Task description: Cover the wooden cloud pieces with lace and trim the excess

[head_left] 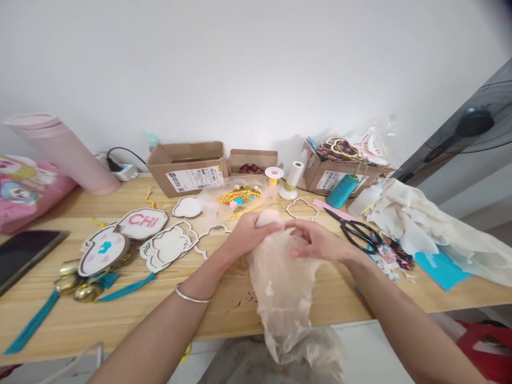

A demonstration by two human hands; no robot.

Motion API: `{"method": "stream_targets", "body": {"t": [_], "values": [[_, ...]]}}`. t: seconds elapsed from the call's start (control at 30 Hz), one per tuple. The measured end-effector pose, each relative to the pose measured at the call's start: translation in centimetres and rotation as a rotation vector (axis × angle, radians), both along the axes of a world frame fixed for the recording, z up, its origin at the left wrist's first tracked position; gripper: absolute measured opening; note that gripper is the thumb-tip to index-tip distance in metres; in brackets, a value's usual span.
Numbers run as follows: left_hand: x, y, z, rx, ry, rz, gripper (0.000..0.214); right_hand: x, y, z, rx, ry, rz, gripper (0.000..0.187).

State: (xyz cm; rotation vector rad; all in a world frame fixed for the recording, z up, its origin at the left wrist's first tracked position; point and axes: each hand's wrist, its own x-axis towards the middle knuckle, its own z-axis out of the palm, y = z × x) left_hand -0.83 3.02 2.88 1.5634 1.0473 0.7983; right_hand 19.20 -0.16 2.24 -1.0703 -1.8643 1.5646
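A sheer cream fabric (284, 288) with small raised motifs hangs from my hands over the table's front edge. My left hand (250, 234) grips its upper end, thumb laid across the top. A small pale piece (267, 217) shows beside those fingers; its kind is unclear. My right hand (318, 241) pinches the fabric's upper right edge, with the fingers curled. Left of my hands lie cloud-shaped white cutouts (170, 248) and a plaque lettered CHI (142, 223). Beyond my hands is a clear plastic bag (208, 200) around yellow cords (240, 197).
Black-handled scissors (360, 234) lie to the right, near fabric scraps (390, 258), blue sheet (442, 269) and bunched cream cloth (416, 213). Cardboard boxes (160, 173) line the wall. Brass bells (88, 290), a phone (28, 256) and a pink tumbler (76, 154) occupy the left.
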Motion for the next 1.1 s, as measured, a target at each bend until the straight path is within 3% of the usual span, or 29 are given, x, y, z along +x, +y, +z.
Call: {"method": "stream_targets", "body": {"t": [0.07, 0.17, 0.23, 0.43, 0.57, 0.67, 0.9, 1.1], "values": [[-0.4, 0.4, 0.4, -0.029, -0.077, 0.073, 0.033, 1.2, -0.1, 0.2, -0.113, -0.036, 0.068, 0.029], [-0.9, 0.8, 0.5, -0.055, -0.118, 0.129, 0.033, 2.1, -0.1, 0.6, -0.121, 0.014, -0.119, 0.028], [-1.0, 0.9, 0.4, -0.002, -0.055, 0.149, 0.034, 2.0, -0.1, 0.8, -0.089, 0.048, -0.242, 0.028], [-1.1, 1.7, -0.8, 0.171, 0.215, 0.214, 0.037, 1.3, 0.4, 0.3, -0.079, -0.057, -0.264, 0.03], [-1.6, 2.5, -1.3, 0.23, 0.413, 0.204, 0.037, 0.7, 0.8, -1.2, 0.113, -0.36, -0.374, 0.027], [-2.0, 2.7, -1.3, 0.251, 0.562, 0.191, 0.033, 0.3, 1.0, -2.1, 0.241, -0.47, -0.415, 0.022], [-2.2, 2.6, -1.9, 0.314, 0.796, 0.262, 0.019, -0.2, 1.0, -2.4, 0.323, -0.562, -0.49, 0.017], [-1.7, 2.8, -2.2, 0.401, 0.843, 0.321, 0.024, -0.2, 1.1, -2.5, 0.341, -0.586, -0.537, 0.016]]}}
